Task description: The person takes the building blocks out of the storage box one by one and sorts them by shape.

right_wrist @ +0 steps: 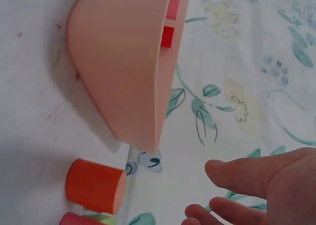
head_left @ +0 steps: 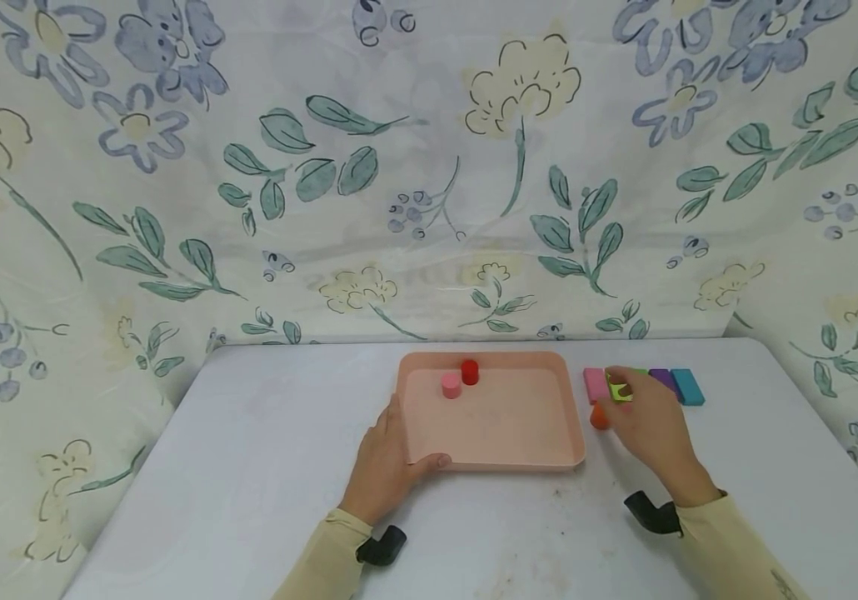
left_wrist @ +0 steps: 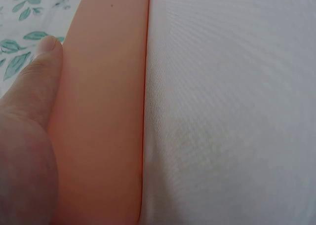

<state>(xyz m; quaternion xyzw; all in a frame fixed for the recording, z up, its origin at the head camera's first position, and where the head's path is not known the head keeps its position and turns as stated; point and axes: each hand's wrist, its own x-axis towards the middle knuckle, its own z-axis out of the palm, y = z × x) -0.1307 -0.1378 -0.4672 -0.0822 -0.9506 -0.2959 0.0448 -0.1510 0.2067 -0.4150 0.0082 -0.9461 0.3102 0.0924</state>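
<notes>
My left hand (head_left: 387,462) is at the near left corner of a peach tray (head_left: 515,433), its fingers along the left wall. Its thumb (left_wrist: 42,72) lies against the near wall. My right hand (head_left: 654,425) is over a row of flat blocks at the tray's right. In the right wrist view its thumb and fingers are apart, nothing held between them. Close by its fingertips stands an orange cylinder (right_wrist: 94,186), with part of a crimson piece (right_wrist: 81,219) beside it. Inside the tray stand a pink cylinder (head_left: 451,386) and a red cylinder (head_left: 470,372).
The row has a pink block (head_left: 595,386), a lime green block (head_left: 619,391), a purple block (head_left: 664,379) and a teal block (head_left: 688,387); my right hand partly hides it. The white table (head_left: 286,433) ends at a flowered cloth (head_left: 429,250) behind.
</notes>
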